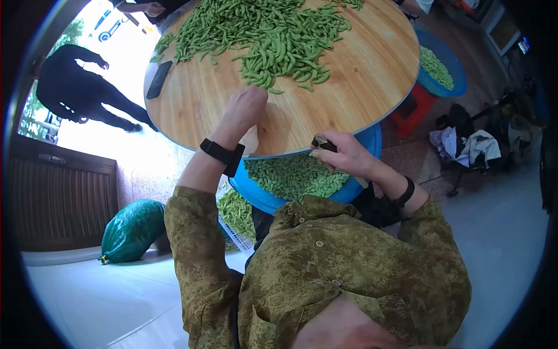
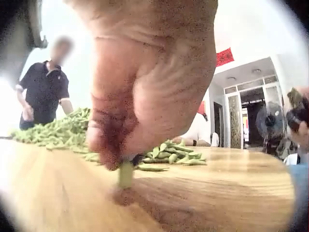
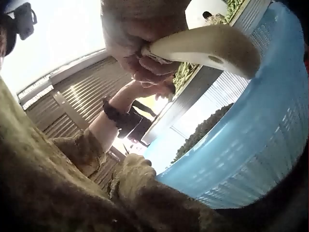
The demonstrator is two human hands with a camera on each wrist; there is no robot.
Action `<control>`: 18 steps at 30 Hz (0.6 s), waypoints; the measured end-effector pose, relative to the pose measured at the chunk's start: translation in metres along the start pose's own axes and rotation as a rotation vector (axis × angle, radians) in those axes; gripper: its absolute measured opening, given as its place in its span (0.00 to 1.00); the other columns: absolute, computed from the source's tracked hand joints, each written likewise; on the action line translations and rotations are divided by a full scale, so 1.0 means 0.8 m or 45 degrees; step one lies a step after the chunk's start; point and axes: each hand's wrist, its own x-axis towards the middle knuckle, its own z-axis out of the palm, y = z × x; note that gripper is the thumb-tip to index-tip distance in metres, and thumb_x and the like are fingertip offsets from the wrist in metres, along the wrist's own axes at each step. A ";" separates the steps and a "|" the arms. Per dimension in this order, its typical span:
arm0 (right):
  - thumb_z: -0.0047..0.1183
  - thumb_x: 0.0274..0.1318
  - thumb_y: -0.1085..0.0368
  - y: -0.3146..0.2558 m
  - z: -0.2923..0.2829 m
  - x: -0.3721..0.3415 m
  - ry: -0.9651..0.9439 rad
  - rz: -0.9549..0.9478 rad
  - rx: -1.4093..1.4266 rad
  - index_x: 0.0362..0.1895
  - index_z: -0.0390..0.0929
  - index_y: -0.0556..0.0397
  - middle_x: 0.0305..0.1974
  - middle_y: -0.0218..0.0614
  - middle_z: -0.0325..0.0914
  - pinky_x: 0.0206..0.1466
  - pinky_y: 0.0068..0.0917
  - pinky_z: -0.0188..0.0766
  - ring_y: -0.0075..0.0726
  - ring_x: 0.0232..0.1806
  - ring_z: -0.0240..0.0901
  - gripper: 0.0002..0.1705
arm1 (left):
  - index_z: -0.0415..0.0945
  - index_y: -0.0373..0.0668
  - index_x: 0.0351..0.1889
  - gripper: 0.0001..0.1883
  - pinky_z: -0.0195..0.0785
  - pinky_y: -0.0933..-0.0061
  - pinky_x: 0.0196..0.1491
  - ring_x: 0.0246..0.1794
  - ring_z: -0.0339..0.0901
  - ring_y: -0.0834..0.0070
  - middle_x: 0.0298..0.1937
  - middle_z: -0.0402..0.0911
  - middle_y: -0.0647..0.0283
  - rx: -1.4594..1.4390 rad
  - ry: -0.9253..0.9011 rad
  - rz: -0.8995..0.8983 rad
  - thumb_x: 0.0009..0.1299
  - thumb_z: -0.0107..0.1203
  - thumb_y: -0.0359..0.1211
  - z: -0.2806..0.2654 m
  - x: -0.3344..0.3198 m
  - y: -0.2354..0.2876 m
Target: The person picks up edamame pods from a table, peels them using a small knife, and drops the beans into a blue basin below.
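I use the round, wood-grained table [image 1: 349, 87] as the work surface; the blue plastic basin [image 3: 263, 130] of pale green shelled beans [image 1: 296, 177] sits below its near edge. The heap of green pods [image 1: 285, 49] lies on the wood. The left hand [image 1: 249, 107] is at the near side of the heap, its fingers curled in a pinch. The right hand [image 1: 351, 154], above the basin, is closed around a smooth, cream-coloured tool handle [image 3: 207, 48]; the working end is hidden from me. The smallest item, a single slim green pod [image 2: 125, 174], is between the left fingertips, pointing down at the bare wood; I cannot tell whether it touches. I judge the step to be picking up one pod for shelling. Recommended handling: pinch the pod near one end, leave its seam exposed, transfer it to the right hand, and open it above the basin.
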 end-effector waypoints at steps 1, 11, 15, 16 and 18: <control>0.54 0.58 0.63 -0.004 -0.006 -0.006 0.032 0.011 0.016 0.39 0.73 0.57 0.23 0.30 0.73 0.23 0.18 0.64 0.19 0.19 0.67 0.10 | 0.77 0.39 0.27 0.06 0.73 0.63 0.41 0.41 0.78 0.57 0.33 0.80 0.54 -0.022 -0.006 0.011 0.51 0.58 0.29 -0.015 -0.007 0.004; 0.48 0.63 0.58 0.006 -0.004 0.004 0.027 0.074 0.468 0.39 0.73 0.56 0.20 0.24 0.66 0.17 0.15 0.56 0.16 0.15 0.61 0.13 | 0.75 0.39 0.40 0.08 0.69 0.55 0.38 0.38 0.76 0.51 0.36 0.77 0.50 -0.396 0.132 0.053 0.64 0.51 0.28 -0.028 -0.020 0.013; 0.42 0.65 0.64 0.005 -0.001 0.007 0.002 0.136 0.623 0.52 0.66 0.60 0.23 0.26 0.62 0.16 0.17 0.52 0.17 0.18 0.58 0.16 | 0.74 0.37 0.38 0.11 0.69 0.55 0.42 0.39 0.75 0.50 0.37 0.76 0.47 -0.453 0.139 -0.141 0.62 0.53 0.35 0.015 0.036 0.037; 0.43 0.64 0.64 0.007 0.000 0.007 0.011 0.149 0.640 0.50 0.67 0.59 0.23 0.26 0.63 0.16 0.16 0.54 0.17 0.18 0.59 0.15 | 0.74 0.36 0.39 0.13 0.68 0.54 0.44 0.39 0.75 0.49 0.38 0.75 0.45 -0.468 0.073 -0.169 0.62 0.54 0.36 0.015 0.038 0.036; 0.43 0.63 0.63 0.011 0.003 0.007 0.010 0.161 0.660 0.49 0.68 0.57 0.24 0.25 0.64 0.16 0.15 0.55 0.17 0.18 0.60 0.14 | 0.74 0.35 0.38 0.12 0.68 0.53 0.44 0.39 0.75 0.48 0.37 0.76 0.45 -0.513 0.044 -0.197 0.63 0.53 0.35 0.027 0.038 0.023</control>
